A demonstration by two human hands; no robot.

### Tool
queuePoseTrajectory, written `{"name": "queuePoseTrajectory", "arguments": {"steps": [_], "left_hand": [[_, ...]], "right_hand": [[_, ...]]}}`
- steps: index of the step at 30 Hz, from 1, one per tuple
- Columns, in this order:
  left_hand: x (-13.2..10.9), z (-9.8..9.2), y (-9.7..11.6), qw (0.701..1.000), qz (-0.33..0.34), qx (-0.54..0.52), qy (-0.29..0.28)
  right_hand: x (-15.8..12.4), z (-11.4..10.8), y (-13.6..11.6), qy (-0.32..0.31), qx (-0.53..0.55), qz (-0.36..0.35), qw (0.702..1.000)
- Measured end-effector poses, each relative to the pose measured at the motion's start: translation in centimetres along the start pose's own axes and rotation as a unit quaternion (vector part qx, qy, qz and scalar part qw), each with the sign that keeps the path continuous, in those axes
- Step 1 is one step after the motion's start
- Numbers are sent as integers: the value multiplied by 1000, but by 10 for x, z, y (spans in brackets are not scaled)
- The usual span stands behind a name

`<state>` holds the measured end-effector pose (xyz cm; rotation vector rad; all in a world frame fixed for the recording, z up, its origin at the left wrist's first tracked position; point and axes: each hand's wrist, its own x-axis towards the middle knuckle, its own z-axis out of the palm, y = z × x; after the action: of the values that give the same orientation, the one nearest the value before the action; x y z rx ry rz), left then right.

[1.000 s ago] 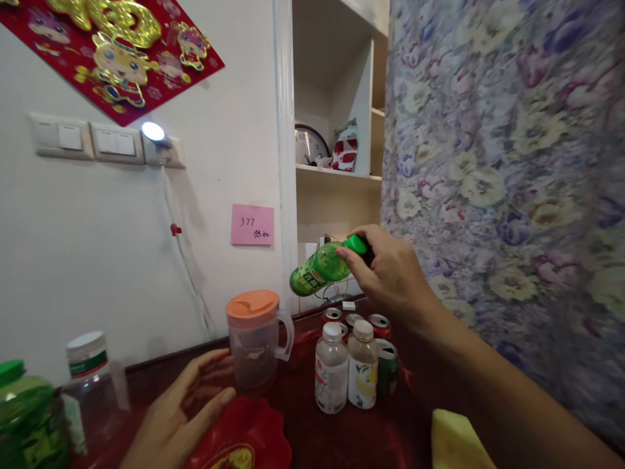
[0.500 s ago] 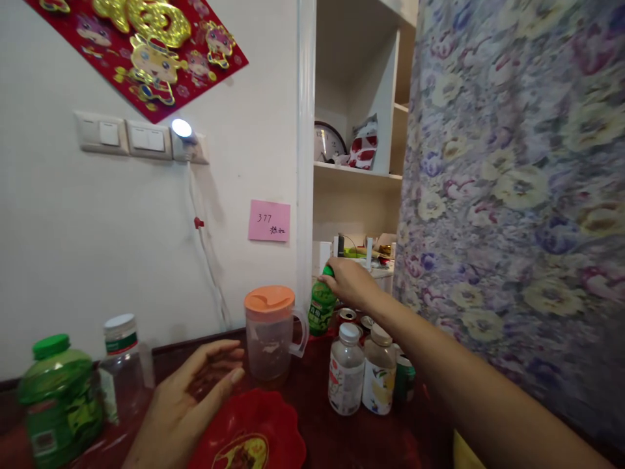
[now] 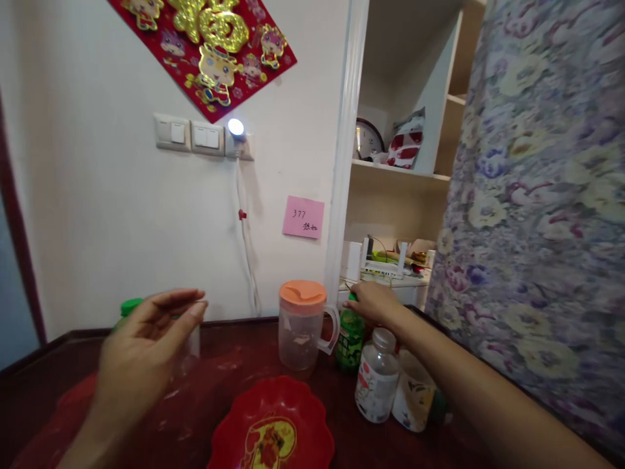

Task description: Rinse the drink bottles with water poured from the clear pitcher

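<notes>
My right hand [image 3: 374,303] reaches across the dark red table [image 3: 234,355] and grips the top of a small green bottle [image 3: 349,340], which stands upright beside a clear jug with an orange lid [image 3: 301,324]. My left hand [image 3: 144,342] hovers above the table at the left, fingers stretched and apart, holding nothing. Behind it a green-capped bottle [image 3: 129,307] and a clear bottle [image 3: 188,348] are partly hidden.
A red scalloped dish [image 3: 273,426] lies at the near edge. Two clear bottles [image 3: 376,384] stand under my right forearm. A flowered cloth [image 3: 537,215] hangs on the right. Wall switches [image 3: 188,133], a pink note [image 3: 303,217] and a shelf with a clock [image 3: 367,139] are behind.
My right hand has brought the green bottle down from the air and stood it next to the jug. My left hand has lifted off the table and moved left. The view has swung left.
</notes>
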<state>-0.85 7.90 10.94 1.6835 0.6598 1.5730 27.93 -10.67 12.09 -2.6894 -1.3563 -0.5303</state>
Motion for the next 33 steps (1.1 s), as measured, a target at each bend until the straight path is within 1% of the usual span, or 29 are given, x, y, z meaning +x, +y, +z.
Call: {"name": "queuePoseTrajectory", "arguments": {"steps": [2, 4, 6, 7, 9, 10, 13, 14, 18, 21, 24, 25, 27, 29, 31, 33], "left_hand": [[10, -14, 1, 998, -38, -26, 36], [23, -30, -7, 995, -44, -54, 78], [38, -49, -24, 991, -26, -57, 117], [46, -59, -36, 989, -10, -41, 145], [60, -78, -62, 986, 2, -6, 166], [65, -85, -75, 986, -2, 13, 167], [72, -99, -113, 986, -50, 78, 138], [72, -100, -124, 985, -69, 100, 124], [60, -95, -163, 978, -115, 164, 57], [46, -88, -181, 975, -126, 185, 7], [36, -83, -188, 967, -136, 215, -24], [35, -82, -187, 963, -140, 231, -24], [36, -82, -181, 953, -143, 266, -1], [41, -81, -168, 944, -136, 298, 40], [47, -77, -147, 940, -110, 313, 80], [50, -67, -120, 946, -64, 305, 87]], "right_hand": [[1, 2, 4, 0, -2, -6, 1000], [6, 3, 9, 3, 4, 0, 1000], [12, 3, 12, 38, 22, 2, 999], [13, 3, 13, 65, 38, -5, 997], [9, 1, 9, 123, 84, -32, 988], [4, 1, 5, 143, 110, -47, 982], [-19, 6, -18, 176, 201, -98, 959], [-28, 10, -29, 186, 261, -118, 940], [-54, 32, -67, 161, 379, -189, 891], [-62, 48, -83, 135, 411, -202, 879], [-65, 56, -86, 125, 422, -202, 875], [-66, 56, -85, 124, 430, -200, 872], [-68, 54, -84, 119, 449, -191, 865], [-69, 49, -83, 120, 464, -180, 859], [-70, 44, -83, 125, 479, -169, 852], [-71, 39, -83, 140, 496, -157, 843]]}}
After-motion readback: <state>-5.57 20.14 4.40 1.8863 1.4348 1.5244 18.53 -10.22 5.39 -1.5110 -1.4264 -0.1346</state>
